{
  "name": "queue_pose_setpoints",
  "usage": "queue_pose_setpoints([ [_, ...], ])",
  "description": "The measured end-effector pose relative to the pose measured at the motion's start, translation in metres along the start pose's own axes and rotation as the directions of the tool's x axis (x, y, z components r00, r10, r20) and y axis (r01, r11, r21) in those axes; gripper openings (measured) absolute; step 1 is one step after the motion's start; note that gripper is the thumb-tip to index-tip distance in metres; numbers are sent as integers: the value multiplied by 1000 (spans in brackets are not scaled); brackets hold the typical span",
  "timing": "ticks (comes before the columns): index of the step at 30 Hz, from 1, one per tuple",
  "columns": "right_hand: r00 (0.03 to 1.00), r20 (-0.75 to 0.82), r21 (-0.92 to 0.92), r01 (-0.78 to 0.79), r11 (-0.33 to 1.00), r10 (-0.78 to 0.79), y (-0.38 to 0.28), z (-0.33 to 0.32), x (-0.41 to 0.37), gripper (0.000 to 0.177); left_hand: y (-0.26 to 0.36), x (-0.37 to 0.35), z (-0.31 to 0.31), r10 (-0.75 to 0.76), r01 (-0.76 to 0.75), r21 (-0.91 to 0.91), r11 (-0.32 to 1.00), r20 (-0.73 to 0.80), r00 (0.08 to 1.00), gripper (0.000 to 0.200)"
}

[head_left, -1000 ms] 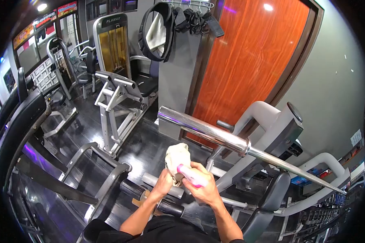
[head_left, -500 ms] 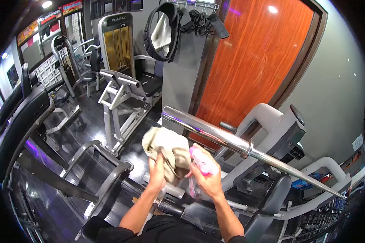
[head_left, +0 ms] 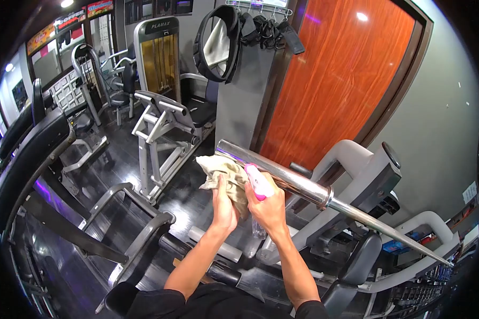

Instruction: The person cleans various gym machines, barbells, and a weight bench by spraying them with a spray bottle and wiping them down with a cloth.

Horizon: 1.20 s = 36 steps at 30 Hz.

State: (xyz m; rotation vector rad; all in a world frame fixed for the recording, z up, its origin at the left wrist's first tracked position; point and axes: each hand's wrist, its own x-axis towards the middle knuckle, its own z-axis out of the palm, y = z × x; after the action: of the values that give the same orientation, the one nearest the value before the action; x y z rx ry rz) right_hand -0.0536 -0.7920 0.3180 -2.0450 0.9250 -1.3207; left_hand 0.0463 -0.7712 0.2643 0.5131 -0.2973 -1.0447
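A crumpled beige cloth (head_left: 230, 178) is bunched in my left hand (head_left: 224, 210), its thumb pressed over the fabric. My right hand (head_left: 269, 208) grips a spray bottle (head_left: 258, 182) with a pink and white head; its clear body hangs below the fist. The spray head sits right beside the cloth. Behind both hands runs a chrome barbell (head_left: 295, 181), its thick sleeve end overlapped by the cloth's upper edge in this view. The fingers behind the cloth are hidden.
The bar slopes down to the right across a grey rack frame (head_left: 351, 157). Black padded seats (head_left: 362, 258) stand at lower right. On the left are a tubular metal frame (head_left: 149, 234) and a weight-stack machine (head_left: 158, 58). A wooden door (head_left: 340, 80) is behind.
Both hands have moved up toward the barbell sleeve, the left also to the right. The cloth now overlaps the sleeve's end, and the spray bottle is nearer the bar.
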Motion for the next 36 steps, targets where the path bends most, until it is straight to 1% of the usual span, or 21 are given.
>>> queue_pose_setpoints([
  [3, 996, 28, 10, -81, 997, 81, 1, -1, 1, 28, -4, -1, 9, 22, -22, 27, 999, -1, 1000, 40],
  [7, 996, 23, -12, -87, 996, 88, 8, -5, 0, 30, -8, -1, 9, 11, -11, -8, 1000, 6, 1000, 41],
  [13, 998, -55, -113, 8, 994, -14, 12, -10, -11, 31, -12, -8, 16, 36, -35, 41, 999, -30, 999, 47],
  [14, 995, -65, -40, -73, 997, 70, 11, -12, -14, 27, -23, -6, 9, 162, -146, 206, 968, -60, 985, 48],
  [15, 985, -69, 33, -153, 988, 155, 10, -14, -17, 23, -34, -1, 2, 287, -244, 366, 898, -67, 955, 48],
  [16, 985, -72, 31, -155, 987, 157, 9, -17, -20, 23, -41, 5, 1, 529, -428, 539, 725, -38, 848, 37],
  [17, 982, -75, 47, -170, 984, 173, 9, -20, -24, 23, -44, 10, -3, 526, -427, 539, 727, -36, 850, 37],
  [19, 978, -84, 62, -186, 981, 191, 10, -26, -31, 24, -33, 25, 0, 571, -521, 680, 516, 181, 801, 26],
  [20, 980, -100, 55, -166, 985, 170, 11, -29, -33, 23, -27, 36, 6, 646, -661, 683, 311, 358, 674, 21],
  [21, 982, -116, 50, -143, 989, 148, 12, -31, -36, 23, -27, 40, 4, 550, -672, 727, 141, 507, 664, 23],
  [23, 977, -134, 114, -152, 982, 167, 7, -38, -42, 23, -55, 49, -1, 670, -670, 737, 90, 453, 588, 37],
  [24, 972, -147, 175, -159, 972, 185, 4, -42, -44, 22, -53, 46, 2, 632, -704, 709, 40, 528, 567, 49],
  [25, 972, -147, 176, -157, 972, 184, 2, -44, -46, 22, -56, 43, 1, 633, -705, 708, 39, 528, 566, 49],
  [27, 961, -243, 209, -78, 975, 129, -3, -50, -51, 21, -65, 35, -6, 416, -712, 698, 81, 625, 660, 48],
  [28, 960, -250, 199, -76, 977, 126, -6, -54, -53, 19, -63, 24, 4, 398, -754, 657, 12, 688, 606, 46],
  [29, 957, -265, 270, -47, 962, 121, -11, -56, -55, 18, -61, 13, 15, 396, -806, 591, 32, 733, 554, 46],
  [31, 959, -278, 221, 5, 975, 58, -14, -60, -57, 19, -70, 1, 24, 368, -896, 444, -9, 835, 410, 47],
  [32, 960, -274, 188, -12, 982, 64, -21, -63, -56, 19, -72, 2, 24, 315, -926, 366, -95, 893, 321, 48],
  [33, 959, -275, 186, -12, 982, 64, -19, -63, -57, 19, -67, 2, 25, 315, -926, 365, -94, 894, 320, 48],
  [35, 959, -278, 169, -6, 986, 54, -13, -68, -63, 19, -49, 7, 27, 176, -886, 368, -281, 928, 330, 45],
  [36, 957, -284, 164, -7, 986, 54, -13, -70, -65, 19, -47, 14, 23, 187, -855, 355, -378, 934, 305, 42],
])
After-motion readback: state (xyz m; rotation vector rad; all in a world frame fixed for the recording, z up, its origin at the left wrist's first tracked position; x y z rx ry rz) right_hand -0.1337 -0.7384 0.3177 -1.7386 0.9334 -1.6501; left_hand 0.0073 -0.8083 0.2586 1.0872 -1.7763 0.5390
